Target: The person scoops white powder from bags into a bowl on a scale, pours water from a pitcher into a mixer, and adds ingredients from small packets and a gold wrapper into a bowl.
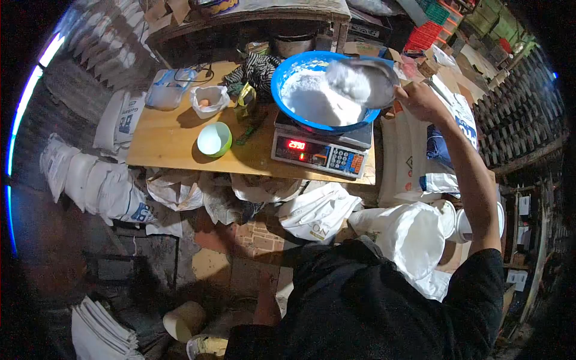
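Closed round the handle of a metal scoop [382,84], my right hand [422,101] is at the right rim of a blue basin [282,111]. The scoop is tilted over the basin, with blurred white powder at its mouth. More white powder [312,96] fills much of the basin. Underneath, a digital scale [317,155] shows lit red digits. My left forearm [267,303] hangs low beside my body, away from the table; the fingers of that hand cannot be made out in the dark.
On the wooden table [174,153] are a green bowl [215,140], a white bag-lined container [209,101] with a brown item, a plastic-wrapped pack [170,89] and striped cloth [258,72]. An open white sack [414,234] stands below right. Stacked sacks [99,186] lie left.
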Action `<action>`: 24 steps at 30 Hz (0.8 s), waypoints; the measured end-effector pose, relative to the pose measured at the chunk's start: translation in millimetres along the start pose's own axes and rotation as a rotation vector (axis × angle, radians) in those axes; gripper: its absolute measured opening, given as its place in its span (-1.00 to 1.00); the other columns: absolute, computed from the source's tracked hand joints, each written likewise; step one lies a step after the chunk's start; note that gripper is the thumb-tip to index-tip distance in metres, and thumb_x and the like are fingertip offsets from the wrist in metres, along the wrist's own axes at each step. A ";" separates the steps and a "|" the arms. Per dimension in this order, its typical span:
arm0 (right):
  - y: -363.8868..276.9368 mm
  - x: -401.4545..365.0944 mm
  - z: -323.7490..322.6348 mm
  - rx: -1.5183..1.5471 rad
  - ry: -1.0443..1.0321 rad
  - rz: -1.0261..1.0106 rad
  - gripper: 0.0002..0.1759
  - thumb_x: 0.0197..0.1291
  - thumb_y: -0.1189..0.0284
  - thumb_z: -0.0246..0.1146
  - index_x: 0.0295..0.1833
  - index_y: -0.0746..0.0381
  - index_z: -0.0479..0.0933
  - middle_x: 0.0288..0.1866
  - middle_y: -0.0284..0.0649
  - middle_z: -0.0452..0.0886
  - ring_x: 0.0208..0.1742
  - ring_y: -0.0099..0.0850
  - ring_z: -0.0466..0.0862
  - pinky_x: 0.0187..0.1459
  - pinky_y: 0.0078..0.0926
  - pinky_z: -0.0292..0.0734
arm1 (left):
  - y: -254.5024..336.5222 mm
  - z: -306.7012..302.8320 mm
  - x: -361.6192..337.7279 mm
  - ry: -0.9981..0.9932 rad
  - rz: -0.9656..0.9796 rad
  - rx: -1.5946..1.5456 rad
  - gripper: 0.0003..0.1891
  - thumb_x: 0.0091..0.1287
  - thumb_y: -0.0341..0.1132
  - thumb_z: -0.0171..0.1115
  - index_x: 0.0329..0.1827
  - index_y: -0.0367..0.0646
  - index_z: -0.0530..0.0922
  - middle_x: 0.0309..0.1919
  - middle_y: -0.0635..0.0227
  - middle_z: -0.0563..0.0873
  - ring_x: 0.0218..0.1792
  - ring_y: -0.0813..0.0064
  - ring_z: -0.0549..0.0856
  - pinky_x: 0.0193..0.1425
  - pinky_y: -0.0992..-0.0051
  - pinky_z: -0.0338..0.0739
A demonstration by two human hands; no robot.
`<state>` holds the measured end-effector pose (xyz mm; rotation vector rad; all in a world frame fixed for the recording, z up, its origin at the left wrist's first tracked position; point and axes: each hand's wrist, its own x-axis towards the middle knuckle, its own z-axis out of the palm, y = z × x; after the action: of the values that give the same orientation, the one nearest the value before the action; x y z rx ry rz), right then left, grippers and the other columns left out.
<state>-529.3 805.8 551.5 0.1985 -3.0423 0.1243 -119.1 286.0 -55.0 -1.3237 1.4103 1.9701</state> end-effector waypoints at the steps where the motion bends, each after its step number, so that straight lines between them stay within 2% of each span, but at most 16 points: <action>1: -3.5 -0.8 -3.2 -0.020 -0.046 0.017 -0.35 0.44 0.03 -0.14 -0.34 0.34 0.63 -0.48 0.13 0.63 -0.31 0.04 0.70 -0.12 -0.07 0.55 | 2.1 -0.4 0.4 -0.002 0.000 0.006 -0.61 0.50 0.07 -0.03 0.04 -0.05 0.21 -0.23 0.22 0.38 -0.32 0.26 0.43 -0.19 0.15 0.38; 2: -4.8 -2.1 -4.9 -0.041 -0.091 0.034 -0.35 0.44 0.03 -0.13 -0.34 0.34 0.63 -0.47 0.14 0.63 -0.29 0.05 0.70 -0.10 -0.06 0.55 | 2.9 -1.9 -0.7 -0.003 -0.003 0.010 -0.60 0.50 0.07 -0.03 0.06 -0.05 0.20 -0.22 0.22 0.38 -0.31 0.26 0.43 -0.18 0.15 0.38; 11: 0.2 -6.1 -10.9 0.142 0.005 0.082 -0.36 0.46 0.03 -0.14 -0.27 0.35 0.64 -0.48 0.10 0.65 -0.29 -0.01 0.71 -0.10 -0.07 0.54 | 4.6 1.2 -0.1 -0.008 -0.014 0.025 -0.55 0.49 0.06 -0.02 0.16 -0.06 0.15 -0.11 0.18 0.37 -0.20 0.22 0.45 -0.07 0.12 0.38; 14: -9.9 -9.6 -26.6 0.193 -0.080 0.176 -0.36 0.47 0.03 -0.15 -0.26 0.35 0.63 -0.49 0.08 0.65 -0.29 -0.05 0.72 -0.11 -0.07 0.54 | 3.8 1.3 -0.8 -0.008 -0.019 0.024 -0.53 0.49 0.06 -0.01 0.19 -0.06 0.13 -0.07 0.17 0.37 -0.17 0.21 0.46 -0.03 0.11 0.38; 17: -2.8 -6.6 -21.0 0.229 -0.062 0.193 -0.37 0.46 0.04 -0.14 -0.26 0.34 0.64 -0.48 0.08 0.65 -0.27 -0.06 0.73 -0.13 -0.06 0.55 | 1.1 1.2 -2.4 -0.008 -0.027 0.026 -0.51 0.49 0.06 -0.01 0.23 -0.06 0.11 -0.03 0.16 0.37 -0.13 0.20 0.46 0.01 0.09 0.38; 20: 8.0 0.3 -5.7 0.041 -0.014 0.028 -0.37 0.45 0.03 -0.13 -0.27 0.32 0.64 -0.46 0.07 0.66 -0.26 -0.02 0.72 -0.13 -0.06 0.55 | -0.1 2.2 -5.0 -0.009 -0.034 0.030 -0.48 0.49 0.06 0.00 0.26 -0.07 0.09 0.01 0.15 0.37 -0.10 0.19 0.47 0.04 0.08 0.37; 23: 5.3 -2.0 -1.3 -0.095 -0.097 0.043 -0.38 0.44 0.02 -0.12 -0.25 0.32 0.65 -0.42 0.09 0.67 -0.24 0.04 0.71 -0.11 -0.06 0.54 | -2.0 -0.6 -7.7 -0.004 -0.039 0.033 -0.46 0.49 0.06 0.00 0.30 -0.07 0.08 0.05 0.14 0.36 -0.06 0.17 0.48 0.08 0.07 0.37; 24: 5.3 -3.0 0.5 -0.029 -0.073 0.048 -0.37 0.43 0.01 -0.12 -0.24 0.31 0.66 -0.40 0.10 0.67 -0.23 0.04 0.70 -0.10 -0.06 0.54 | -3.0 -0.8 -8.1 -0.006 -0.041 0.032 -0.45 0.49 0.06 0.00 0.31 -0.07 0.07 0.06 0.14 0.36 -0.05 0.17 0.48 0.09 0.07 0.37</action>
<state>-527.0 811.4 550.3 0.1303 -3.1208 0.0782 -112.6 288.3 -49.7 -1.3216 1.3945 1.9156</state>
